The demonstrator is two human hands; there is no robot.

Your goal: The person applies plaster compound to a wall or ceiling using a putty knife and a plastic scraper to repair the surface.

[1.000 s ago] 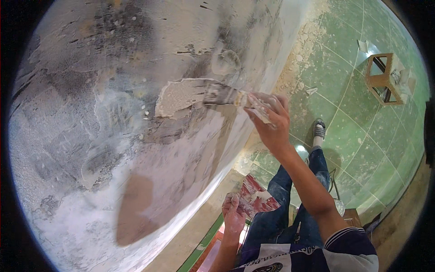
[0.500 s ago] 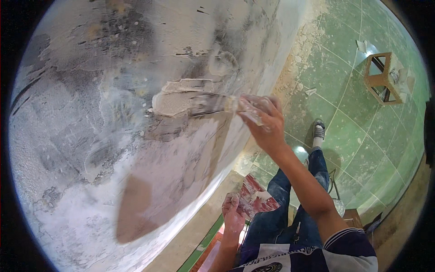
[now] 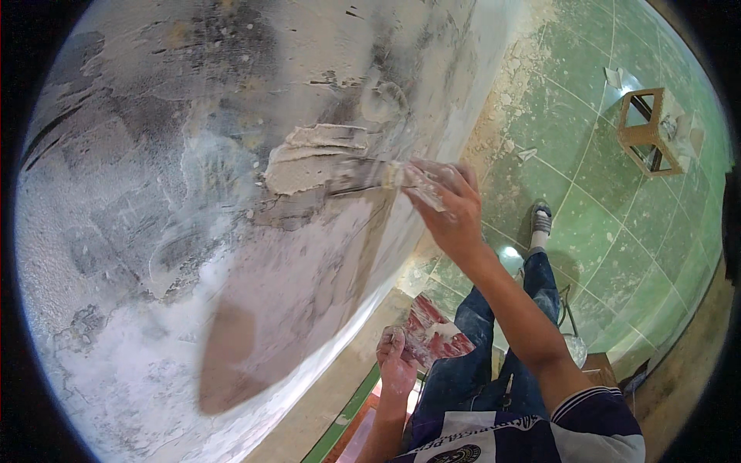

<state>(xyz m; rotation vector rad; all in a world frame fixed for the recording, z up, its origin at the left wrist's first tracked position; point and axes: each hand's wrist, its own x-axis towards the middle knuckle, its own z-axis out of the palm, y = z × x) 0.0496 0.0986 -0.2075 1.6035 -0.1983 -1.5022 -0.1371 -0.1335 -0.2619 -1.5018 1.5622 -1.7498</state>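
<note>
The rough grey wall (image 3: 154,231) fills the left and centre of the frame. On it, a little above the centre, there is a patch of fresh pale putty (image 3: 309,162). Your putty knife (image 3: 370,176) lies flat against the wall, its blade touching the right edge of this patch. Your right hand (image 3: 451,208), just right of centre, has its grip closed around the handle of the knife. Lower, near the bottom centre, your left hand (image 3: 397,363) has its grip closed on a red hawk board (image 3: 432,336) that carries some putty. At the right, your shoe (image 3: 542,220) stands on the green tiled floor (image 3: 617,224). A wooden stool (image 3: 648,131) stands in the upper right, well apart.
</note>
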